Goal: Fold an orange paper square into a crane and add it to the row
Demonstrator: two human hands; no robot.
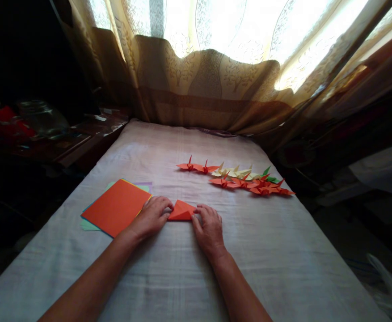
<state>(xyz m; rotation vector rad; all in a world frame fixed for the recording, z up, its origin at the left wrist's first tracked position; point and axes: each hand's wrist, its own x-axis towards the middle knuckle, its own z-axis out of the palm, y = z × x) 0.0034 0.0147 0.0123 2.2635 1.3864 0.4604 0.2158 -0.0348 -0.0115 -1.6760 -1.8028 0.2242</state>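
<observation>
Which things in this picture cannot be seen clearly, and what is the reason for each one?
Head view only:
- Folded orange paper: its side ends lie under the left hand and right hand.
- Paper stack: the top orange sheet hides the lower sheets' colours, except edges.
- Paper cranes: overlapping, too small to count.
- Side table: too dark.

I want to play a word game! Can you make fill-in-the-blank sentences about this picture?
1. Both hands, left and right, press a folded paper whose colour is ____.
2. The paper stack lies to the ____ of the hands.
3. The finished cranes lie on the ____ side of the cloth.

Missing words: orange; left; right
</observation>
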